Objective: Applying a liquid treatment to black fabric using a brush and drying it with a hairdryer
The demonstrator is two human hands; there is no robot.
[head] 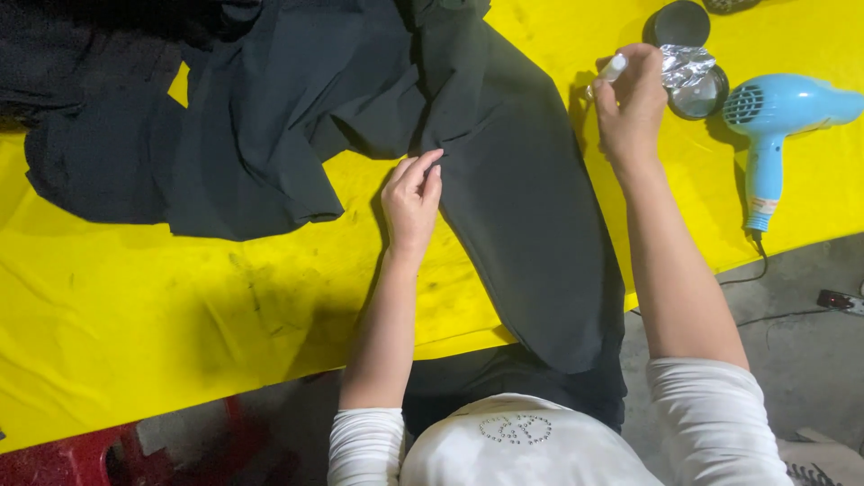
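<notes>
Pinching dark garment [531, 216] with left fingers [423, 171], right fingers [630, 67] clamped on small white tool [613, 67]

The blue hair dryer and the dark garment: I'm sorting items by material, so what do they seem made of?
The blue hair dryer looks like moulded plastic: smooth, slightly glossy, uniform colour. The dark garment seems thin woven fabric, matte, creasing softly where the left hand pinches it; the fibre can't be told.
</notes>
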